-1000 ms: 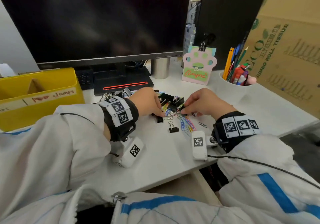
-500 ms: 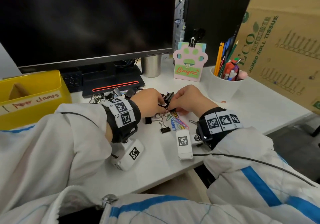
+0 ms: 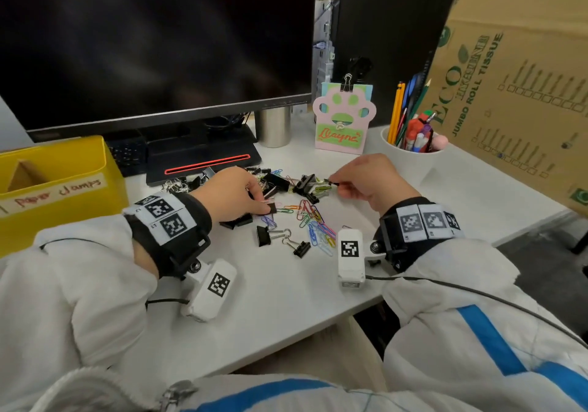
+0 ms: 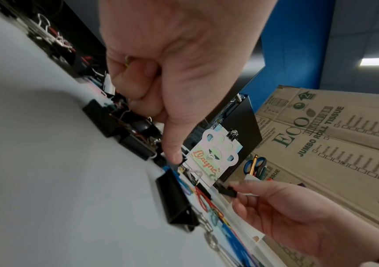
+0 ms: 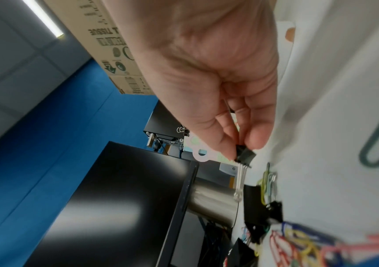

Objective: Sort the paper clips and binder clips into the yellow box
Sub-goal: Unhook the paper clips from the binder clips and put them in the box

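A yellow box (image 3: pixel 63 163) labelled "paper clamps" stands at the desk's left. Coloured paper clips (image 3: pixel 315 224) and black binder clips (image 3: pixel 276 182) lie jumbled in the middle of the white desk (image 3: pixel 286 300). My left hand (image 3: pixel 265 206) has its fingers curled, and one fingertip (image 4: pixel 177 157) holds a small black binder clip (image 3: pixel 272 208) down on the desk. To the right of the pile, my right hand (image 3: pixel 334 184) pinches another small black binder clip (image 5: pixel 244 153) between thumb and forefinger. That clip's silver handles hang down. Two binder clips (image 3: pixel 264 235) lie apart nearer me.
A dark monitor (image 3: pixel 152 45) on its stand fills the back. Behind the pile stand a steel cup (image 3: pixel 273 126), a paw-shaped card (image 3: pixel 343 122) and a white pen cup (image 3: pixel 413 157). A cardboard carton (image 3: pixel 515 93) borders the right, and the desk's front edge is close.
The two hands were together over one binder clip in the pile. They have parted: the right hand has drawn off to the right with a small clip, and the left stays at the pile.
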